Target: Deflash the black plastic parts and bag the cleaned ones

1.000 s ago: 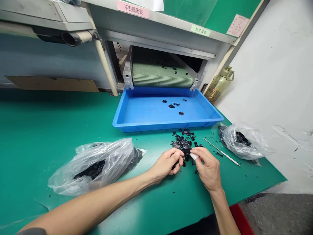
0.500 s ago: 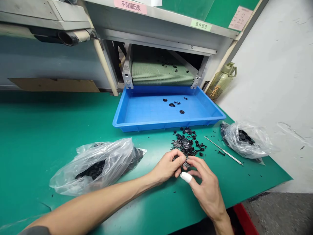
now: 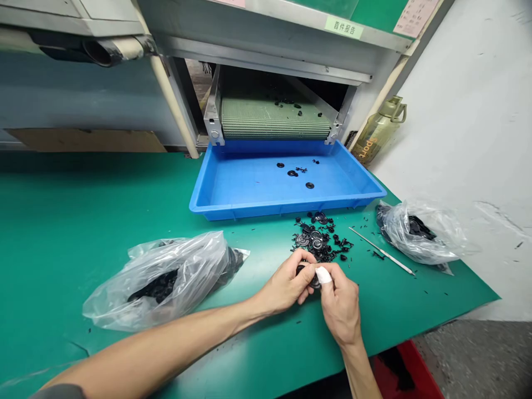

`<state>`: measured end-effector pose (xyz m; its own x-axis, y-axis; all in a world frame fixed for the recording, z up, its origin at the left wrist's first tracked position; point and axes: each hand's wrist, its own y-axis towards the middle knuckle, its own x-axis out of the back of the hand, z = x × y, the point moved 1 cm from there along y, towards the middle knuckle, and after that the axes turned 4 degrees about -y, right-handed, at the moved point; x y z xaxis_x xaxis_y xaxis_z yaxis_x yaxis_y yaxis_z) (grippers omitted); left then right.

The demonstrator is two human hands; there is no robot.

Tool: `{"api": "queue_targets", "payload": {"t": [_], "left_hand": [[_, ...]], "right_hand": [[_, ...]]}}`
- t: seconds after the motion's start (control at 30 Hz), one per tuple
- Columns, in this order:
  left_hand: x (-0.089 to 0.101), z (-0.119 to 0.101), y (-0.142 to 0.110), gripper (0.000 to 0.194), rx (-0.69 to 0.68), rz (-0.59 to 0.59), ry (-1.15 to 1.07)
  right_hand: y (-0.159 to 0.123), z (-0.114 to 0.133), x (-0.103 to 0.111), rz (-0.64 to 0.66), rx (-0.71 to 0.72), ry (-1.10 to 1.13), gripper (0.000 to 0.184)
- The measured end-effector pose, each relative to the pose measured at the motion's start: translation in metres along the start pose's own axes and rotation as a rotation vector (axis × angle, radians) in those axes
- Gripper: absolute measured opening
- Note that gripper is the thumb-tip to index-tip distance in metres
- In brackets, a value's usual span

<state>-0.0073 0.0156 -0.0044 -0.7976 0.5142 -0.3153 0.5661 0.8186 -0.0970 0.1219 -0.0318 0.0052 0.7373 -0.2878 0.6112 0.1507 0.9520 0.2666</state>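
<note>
My left hand [image 3: 291, 281] is closed on a round black plastic part [image 3: 315, 281], largely covered by the fingers. Against the same part, from the right, press the thumb and fingers of my right hand [image 3: 338, 299]; a white wrap covers that thumb. Both hands meet just above the green table, in front of a pile of small black plastic parts [image 3: 318, 243], some of them ringed discs. A thin pale rod-like tool [image 3: 382, 251] lies right of the pile.
Behind the pile stands a blue tray [image 3: 249, 209] with several black parts in it, below a green conveyor belt [image 3: 274, 126]. Clear bags of black parts lie left [image 3: 195, 266] and right [image 3: 440, 224]. A bottle [image 3: 380, 130] leans by the wall; a red bin [image 3: 419, 368] sits below the table edge.
My right hand has closed in: its wrapped thumb, apart from the part before, now presses up against it with the fingers. The left hand keeps its hold. The view has shifted slightly.
</note>
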Motion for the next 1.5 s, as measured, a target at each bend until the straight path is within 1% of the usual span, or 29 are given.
{"api": "queue_targets", "payload": {"t": [0.07, 0.13, 0.2, 0.27, 0.33, 0.4, 0.5, 0.6, 0.67, 0.73, 0.8, 0.87, 0.93, 0.97, 1.03, 1.07, 1.1, 1.17, 1.23, 1.33, 1.4, 1.47, 1.5], "left_hand": [[0.001, -0.001, 0.001, 0.038, -0.008, -0.017, -0.032], [0.003, -0.002, 0.003, 0.045, -0.005, -0.060, -0.094], [0.006, -0.003, 0.006, 0.049, 0.020, -0.101, -0.181], [0.008, -0.004, 0.008, 0.049, 0.023, -0.119, -0.266], [0.010, -0.005, 0.008, 0.045, 0.006, -0.117, -0.330], [0.011, -0.006, 0.009, 0.039, 0.000, -0.109, -0.389], [0.012, -0.007, 0.008, 0.035, 0.019, -0.085, -0.427], [0.012, -0.010, 0.008, 0.030, 0.055, -0.085, -0.414], [0.010, -0.011, 0.008, 0.030, 0.075, -0.079, -0.386], [0.008, -0.011, 0.008, 0.028, 0.083, -0.038, -0.312], [0.006, -0.010, 0.008, 0.036, 0.090, 0.011, -0.217], [0.005, -0.008, 0.007, 0.044, 0.101, 0.031, -0.166], [0.006, -0.007, 0.007, 0.045, 0.113, 0.031, -0.146], [0.007, -0.006, 0.007, 0.045, 0.120, 0.044, -0.126], [0.008, -0.006, 0.006, 0.044, 0.131, 0.106, -0.062], [0.009, -0.006, 0.006, 0.043, 0.136, 0.155, -0.031], [0.010, -0.007, 0.005, 0.043, 0.142, 0.206, -0.006], [0.010, -0.010, 0.003, 0.043, 0.156, 0.295, 0.040], [0.010, -0.013, 0.001, 0.042, 0.142, 0.355, 0.137], [0.007, -0.016, -0.002, 0.039, 0.060, 0.403, 0.321], [0.005, -0.016, -0.003, 0.036, -0.015, 0.411, 0.420], [0.004, -0.016, -0.003, 0.034, -0.108, 0.385, 0.497], [0.003, -0.015, -0.003, 0.033, -0.152, 0.366, 0.523]], "right_hand": [[0.009, -0.001, 0.000, 0.046, -0.026, -0.026, 0.026], [0.021, -0.002, 0.005, 0.101, 0.000, -0.120, 0.026], [0.036, -0.003, 0.009, 0.085, 0.028, -0.294, 0.030], [0.050, -0.004, 0.010, 0.038, 0.022, -0.436, 0.030], [0.059, -0.006, 0.007, 0.030, 0.004, -0.475, 0.025], [0.061, -0.008, 0.002, 0.027, 0.015, -0.442, 0.019], [0.056, -0.012, 0.003, 0.010, 0.054, -0.352, 0.015], [0.042, -0.014, 0.013, -0.009, 0.092, -0.246, 0.016], [0.031, -0.013, 0.020, -0.045, 0.149, -0.155, 0.017], [0.021, -0.011, 0.025, -0.083, 0.239, -0.091, 0.019], [0.013, -0.007, 0.027, -0.080, 0.314, -0.083, 0.023], [0.008, -0.004, 0.026, -0.014, 0.329, -0.084, 0.026], [0.006, -0.001, 0.025, 0.044, 0.289, -0.047, 0.026], [0.006, -0.001, 0.025, 0.052, 0.253, -0.018, 0.023], [0.006, 0.001, 0.026, 0.041, 0.159, 0.040, 0.019], [0.006, 0.001, 0.026, 0.055, 0.105, 0.066, 0.019], [0.006, 0.002, 0.027, 0.102, 0.050, 0.093, 0.019], [0.006, 0.002, 0.030, 0.256, -0.050, 0.153, 0.021], [0.005, 0.001, 0.034, 0.385, -0.144, 0.229, 0.017], [0.002, -0.003, 0.039, 0.471, -0.271, 0.342, 0.012], [0.000, -0.006, 0.039, 0.505, -0.338, 0.386, 0.009], [0.000, -0.007, 0.036, 0.490, -0.400, 0.391, 0.010], [0.000, -0.008, 0.034, 0.466, -0.424, 0.387, 0.013]]}}
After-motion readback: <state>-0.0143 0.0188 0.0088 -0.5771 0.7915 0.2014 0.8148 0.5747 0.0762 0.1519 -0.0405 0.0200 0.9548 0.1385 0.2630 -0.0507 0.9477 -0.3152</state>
